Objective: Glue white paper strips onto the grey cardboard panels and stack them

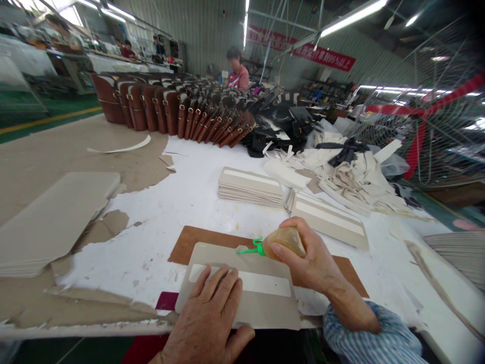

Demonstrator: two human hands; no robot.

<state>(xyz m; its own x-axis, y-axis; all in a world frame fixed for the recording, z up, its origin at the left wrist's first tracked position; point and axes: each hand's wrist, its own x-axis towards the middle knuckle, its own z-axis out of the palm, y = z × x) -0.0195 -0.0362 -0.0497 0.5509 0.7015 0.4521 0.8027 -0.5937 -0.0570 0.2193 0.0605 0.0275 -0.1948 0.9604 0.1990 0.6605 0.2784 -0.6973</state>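
Two bare hands work on a grey panel at the near edge of a table point(189, 202).

The left hand point(206, 318) lies flat on the grey panel point(265, 303), fingers point(223, 285) spread and released, their tips over the left end of the panel's white strip point(261, 284). The right hand point(308, 258) has its fingers clenched around a small amber squeeze bottle point(286, 240), whose green nozzle point(250, 249) points left, just above the panel's upper edge. The panel rests on a brown board point(189, 242) that lies on the table's white covering. Behind it sit two stacks of like panels point(250, 187), well apart from the hands; a larger grey stack point(53, 217) lies to the left. Further back stand rows of brown bags point(151, 106), with another person point(237, 71) behind them.
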